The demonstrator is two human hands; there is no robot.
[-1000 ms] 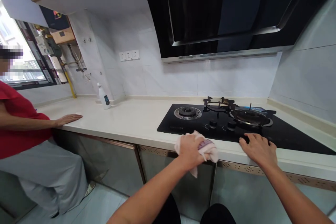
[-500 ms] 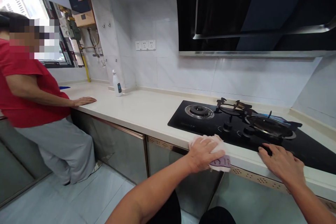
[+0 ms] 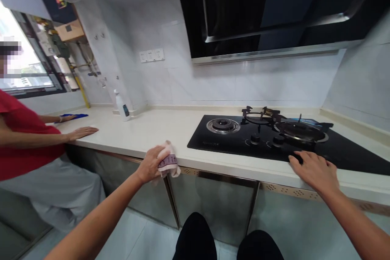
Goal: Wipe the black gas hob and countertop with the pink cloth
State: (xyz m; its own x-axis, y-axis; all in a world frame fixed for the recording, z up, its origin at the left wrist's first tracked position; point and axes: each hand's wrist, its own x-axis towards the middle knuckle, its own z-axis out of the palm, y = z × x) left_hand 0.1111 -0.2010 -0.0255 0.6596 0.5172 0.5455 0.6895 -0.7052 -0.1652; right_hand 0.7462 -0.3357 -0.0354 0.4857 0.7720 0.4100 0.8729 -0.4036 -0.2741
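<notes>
The person's left hand (image 3: pixel 149 165) sits at the front edge of the cream stone table (image 3: pixel 152 130), its grip closed around a bunched pale pink cloth with a purple print (image 3: pixel 168 164), which bulges out past the fingers and lies against that edge. The right hand (image 3: pixel 313 172) rests well apart from it, farther along the same edge, its grip open with the fingers spread and holding nothing, the fingertips (image 3: pixel 294 158) touching the front of a black glass two-burner gas hob (image 3: pixel 219 144). On the hob sit a round steel burner (image 3: pixel 223 125), a black iron pan support (image 3: pixel 262 115) toward the back and a row of small dark control knobs (image 3: pixel 262 140). A white spray bottle with a dark label (image 3: pixel 122 105) stands at the back of the table, below a strip of white wall sockets (image 3: pixel 151 55). Near the window end, a co-worker in a red shirt (image 3: pixel 24 150) stands at the table with one hand (image 3: pixel 82 132) flat on its surface and the other hand (image 3: pixel 67 118) beside a blue cloth (image 3: pixel 79 115). Brushed steel cabinet doors (image 3: pixel 213 207) line the front below.
</notes>
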